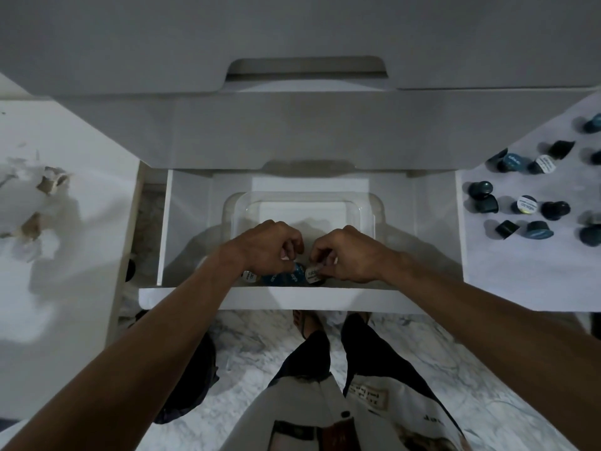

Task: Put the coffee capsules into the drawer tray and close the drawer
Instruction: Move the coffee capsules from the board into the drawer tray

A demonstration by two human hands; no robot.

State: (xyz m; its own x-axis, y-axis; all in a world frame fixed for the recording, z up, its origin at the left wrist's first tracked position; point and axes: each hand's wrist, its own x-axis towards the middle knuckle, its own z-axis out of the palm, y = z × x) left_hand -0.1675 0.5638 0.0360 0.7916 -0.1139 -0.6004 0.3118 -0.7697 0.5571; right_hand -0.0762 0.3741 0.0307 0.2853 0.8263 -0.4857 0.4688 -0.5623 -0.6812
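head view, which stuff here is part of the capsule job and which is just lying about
Job:
- capsules on the right counter
- capsules in the drawer
- clear tray
- drawer, open
- left hand, right hand, both at the drawer capsules

Lying about:
- torn paper scraps on the left counter
- dark bag on the floor

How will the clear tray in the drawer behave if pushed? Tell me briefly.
The clear tray looks thin-walled plastic, so probably light and likely to slide on the drawer floor. It holds only a few capsules, so little weight anchors it.
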